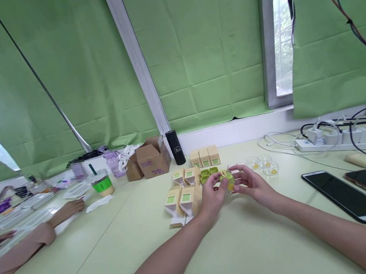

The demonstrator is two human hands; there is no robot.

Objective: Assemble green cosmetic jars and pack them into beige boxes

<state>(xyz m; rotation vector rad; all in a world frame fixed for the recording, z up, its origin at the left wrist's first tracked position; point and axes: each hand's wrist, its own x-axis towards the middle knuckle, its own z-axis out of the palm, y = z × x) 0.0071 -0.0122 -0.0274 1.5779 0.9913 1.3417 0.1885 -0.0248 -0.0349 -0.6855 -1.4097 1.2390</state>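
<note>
Between both hands, a little above the table, is a small see-through green container (228, 181) with a round yellow mark and a pale yellow piece at its top. The fingers of my left hand (213, 192) close on its left side. My right hand (251, 186) grips the right side with its fingertips. Just behind my left hand sit several green square containers (206, 175). Open small kraft boxes (182, 198) with green labels stand left of it, flaps up. Several clear containers (264, 165) with yellow marks lie beyond my right hand.
Closed kraft boxes (204, 157), a black bottle (175, 147) and a brown carton (153, 158) line the back. Two phones (349, 195) and a power strip (341, 138) with cables lie right. Leftward are a drink cup (102, 183) and another person's hand (67, 211).
</note>
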